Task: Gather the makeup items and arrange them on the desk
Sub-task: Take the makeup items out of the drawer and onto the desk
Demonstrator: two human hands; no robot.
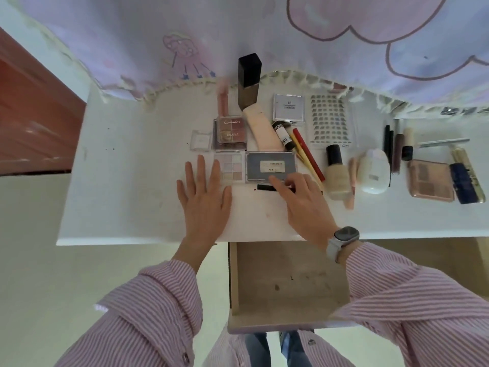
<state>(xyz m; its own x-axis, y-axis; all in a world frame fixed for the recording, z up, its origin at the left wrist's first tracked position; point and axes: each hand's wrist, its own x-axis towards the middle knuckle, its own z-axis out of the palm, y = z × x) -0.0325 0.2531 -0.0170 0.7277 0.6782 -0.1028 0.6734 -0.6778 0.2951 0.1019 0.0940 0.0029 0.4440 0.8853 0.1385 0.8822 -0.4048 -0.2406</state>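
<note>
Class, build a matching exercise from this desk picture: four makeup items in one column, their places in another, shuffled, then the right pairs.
Items
1. tall black-capped bottle
2. grey palette
3. lash tray
4. dark blue case

Places
A. far right of the desk
B. under the right hand fingertips
C. standing at the back by the curtain
D. right of the silver compact

Pairs: 1-C, 2-B, 3-D, 4-A

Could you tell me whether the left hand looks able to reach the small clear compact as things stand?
Probably yes: the left hand lies flat, holding nothing, and only bare desk separates it from the small clear compact.
</note>
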